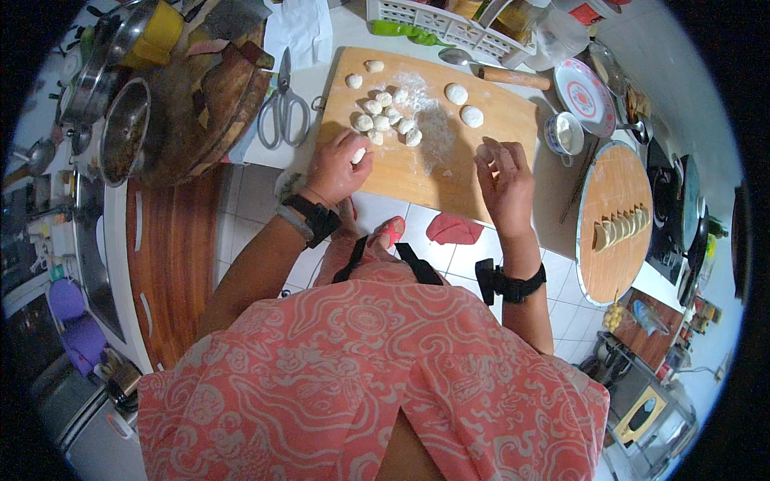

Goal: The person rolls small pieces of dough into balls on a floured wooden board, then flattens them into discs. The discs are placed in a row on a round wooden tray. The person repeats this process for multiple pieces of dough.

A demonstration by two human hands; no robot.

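Observation:
My left hand (340,162) is closed around a small white dough piece (358,156) at the near left edge of the wooden board (385,171). My right hand (505,180) is over the board's near right part, its fingers bent; something pale shows at the fingertips, perhaps dough, but I cannot tell. Between the hands and farther back lie several small dough pieces (381,122), with flour (430,123) scattered beside them. Two flattened dough rounds (471,116) are at the right. A wooden rolling pin (514,78) and a metal spoon (457,57) rest along the far edge.
Metal scissors (284,111) lie left of the board, near a thick wooden chopping block (234,108). At right are a patterned plate (585,98), a cup of white powder (564,133) and a round board (613,174) bearing a row of folded dumplings (621,227). Green peppers (409,31) lie by a white plastic basket (445,33).

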